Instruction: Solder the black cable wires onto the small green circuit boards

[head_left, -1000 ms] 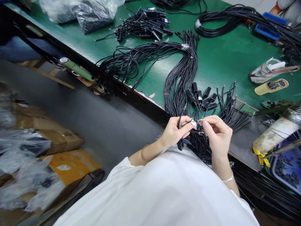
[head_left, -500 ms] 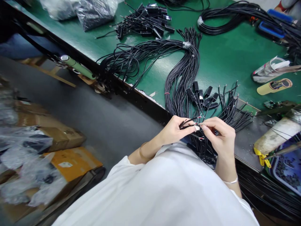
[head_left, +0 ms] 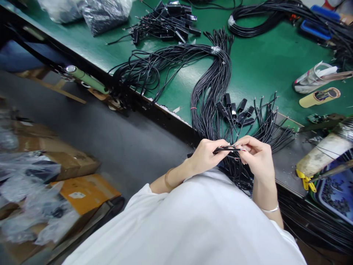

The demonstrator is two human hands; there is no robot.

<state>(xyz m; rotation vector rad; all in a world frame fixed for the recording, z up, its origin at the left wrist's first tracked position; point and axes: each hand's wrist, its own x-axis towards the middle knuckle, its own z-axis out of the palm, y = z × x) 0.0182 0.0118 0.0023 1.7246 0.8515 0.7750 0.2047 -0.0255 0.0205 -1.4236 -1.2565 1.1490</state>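
Observation:
My left hand [head_left: 205,156] is closed around a few thin black cable ends [head_left: 227,148], holding them level over the front edge of the green bench [head_left: 259,70]. My right hand [head_left: 257,156] pinches the stripped tips of those same cables from the right, fingertips meeting the left hand's. Just beyond my hands lies a long bundle of black cables [head_left: 211,86] tied with tape, and beside it several small black connector housings [head_left: 237,110] among loose cut cable ends [head_left: 268,123].
A second heap of black housings with leads [head_left: 168,20] and plastic bags [head_left: 106,14] sit at the bench's far left. A coiled cable bundle [head_left: 275,16], a tape roll [head_left: 320,97] and a blue tray [head_left: 335,191] lie right. Cardboard boxes [head_left: 55,162] stand on the floor, left.
The cable ends in my left hand have swung from pointing up to lying level. My hands have closed together, fingertips now meeting over the tips.

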